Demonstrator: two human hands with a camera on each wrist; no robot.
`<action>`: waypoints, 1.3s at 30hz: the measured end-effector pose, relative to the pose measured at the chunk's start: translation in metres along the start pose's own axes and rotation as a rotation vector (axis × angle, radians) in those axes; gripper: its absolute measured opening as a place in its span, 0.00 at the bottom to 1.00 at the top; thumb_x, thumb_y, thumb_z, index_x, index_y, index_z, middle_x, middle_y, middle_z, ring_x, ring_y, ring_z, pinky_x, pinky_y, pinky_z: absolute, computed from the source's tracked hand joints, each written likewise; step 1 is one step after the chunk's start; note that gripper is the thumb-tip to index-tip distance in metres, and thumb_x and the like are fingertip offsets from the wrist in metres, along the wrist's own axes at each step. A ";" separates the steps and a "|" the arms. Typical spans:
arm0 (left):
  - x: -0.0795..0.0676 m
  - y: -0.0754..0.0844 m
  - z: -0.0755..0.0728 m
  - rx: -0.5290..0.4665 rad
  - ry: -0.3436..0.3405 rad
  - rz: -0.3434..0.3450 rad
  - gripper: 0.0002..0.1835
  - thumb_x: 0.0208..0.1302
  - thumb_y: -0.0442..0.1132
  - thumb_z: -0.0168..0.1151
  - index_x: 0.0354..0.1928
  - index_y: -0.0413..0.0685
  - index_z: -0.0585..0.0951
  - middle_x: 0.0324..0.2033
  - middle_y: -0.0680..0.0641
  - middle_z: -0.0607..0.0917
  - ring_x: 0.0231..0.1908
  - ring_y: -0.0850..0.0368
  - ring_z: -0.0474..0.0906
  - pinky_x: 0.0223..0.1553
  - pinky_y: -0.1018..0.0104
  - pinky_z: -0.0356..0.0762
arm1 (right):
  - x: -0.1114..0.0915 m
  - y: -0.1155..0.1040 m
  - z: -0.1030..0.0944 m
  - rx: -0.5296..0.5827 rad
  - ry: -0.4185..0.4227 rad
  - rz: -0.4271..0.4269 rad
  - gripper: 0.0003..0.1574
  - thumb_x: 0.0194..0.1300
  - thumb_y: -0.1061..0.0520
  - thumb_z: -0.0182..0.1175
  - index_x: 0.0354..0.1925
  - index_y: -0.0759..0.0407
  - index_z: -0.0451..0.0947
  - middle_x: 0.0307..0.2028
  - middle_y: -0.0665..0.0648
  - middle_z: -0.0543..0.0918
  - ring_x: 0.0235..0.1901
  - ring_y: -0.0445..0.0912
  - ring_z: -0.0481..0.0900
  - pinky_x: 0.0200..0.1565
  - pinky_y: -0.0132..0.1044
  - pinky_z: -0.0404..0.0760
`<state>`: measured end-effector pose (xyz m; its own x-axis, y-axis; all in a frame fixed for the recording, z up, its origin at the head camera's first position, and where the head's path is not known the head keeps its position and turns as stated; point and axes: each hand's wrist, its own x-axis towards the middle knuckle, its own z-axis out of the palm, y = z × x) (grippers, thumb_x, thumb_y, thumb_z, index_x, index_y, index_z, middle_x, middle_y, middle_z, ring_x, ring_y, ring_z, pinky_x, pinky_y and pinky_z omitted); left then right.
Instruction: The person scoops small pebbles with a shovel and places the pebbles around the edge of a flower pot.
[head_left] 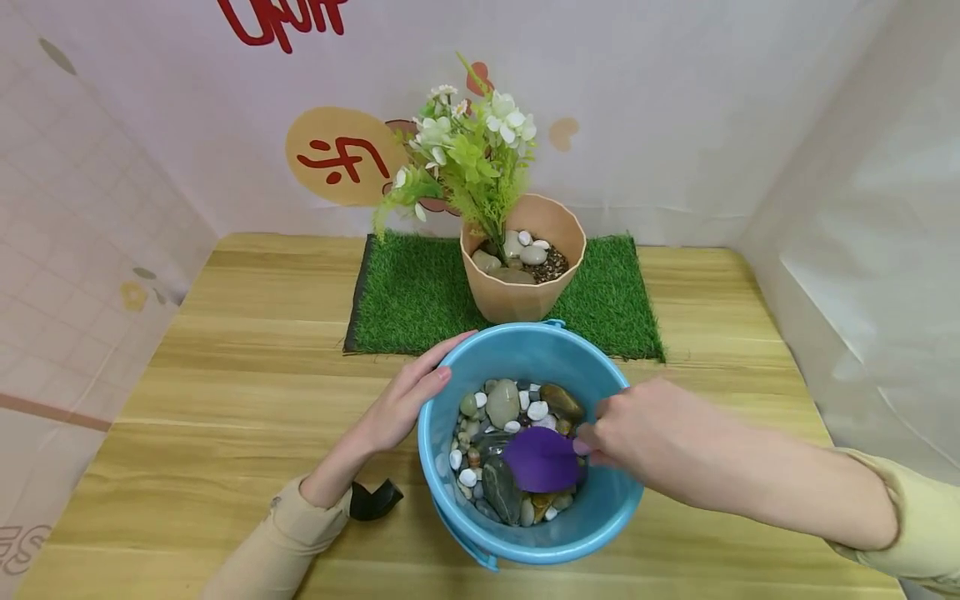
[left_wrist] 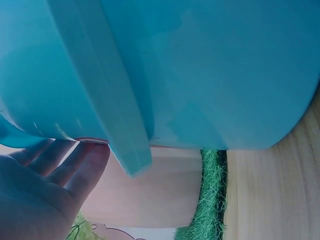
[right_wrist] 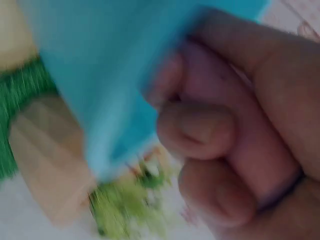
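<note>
A light-blue bucket (head_left: 442, 500) holds river stones, among them small white pebbles (head_left: 537, 410) and a larger dark stone (head_left: 501, 492). My right hand (head_left: 637, 433) grips the handle of a small purple shovel (head_left: 542, 460), whose blade lies over the stones inside. In the right wrist view, curled fingers (right_wrist: 207, 127) wrap the pinkish-purple handle beside the blurred bucket wall. At the bucket's left side rests my left hand (head_left: 405, 400), thumb near the rim. The left wrist view shows its fingers (left_wrist: 82, 172) stretched against the outer wall.
Behind the bucket, a peach flowerpot (head_left: 517, 300) with stones and artificial white flowers (head_left: 480, 146) stands on a green turf mat (head_left: 412, 292). A small black object (head_left: 375, 500) lies by the left forearm. White cloth walls (head_left: 660, 125) border the wooden table (head_left: 247, 350).
</note>
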<state>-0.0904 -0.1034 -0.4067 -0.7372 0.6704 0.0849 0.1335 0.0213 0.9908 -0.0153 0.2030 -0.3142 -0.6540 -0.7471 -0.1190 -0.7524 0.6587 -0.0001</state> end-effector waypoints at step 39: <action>0.001 0.000 0.000 -0.007 0.018 -0.021 0.31 0.83 0.44 0.36 0.83 0.43 0.58 0.73 0.27 0.71 0.65 0.23 0.78 0.53 0.44 0.92 | 0.028 -0.014 0.013 -0.129 0.116 -0.139 0.10 0.59 0.52 0.76 0.28 0.43 0.82 0.21 0.44 0.82 0.17 0.39 0.74 0.19 0.30 0.75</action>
<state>-0.0915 -0.1025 -0.4066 -0.7514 0.6566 0.0659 0.1132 0.0299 0.9931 -0.0221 0.1742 -0.3306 -0.5424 -0.8400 -0.0117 -0.8349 0.5374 0.1192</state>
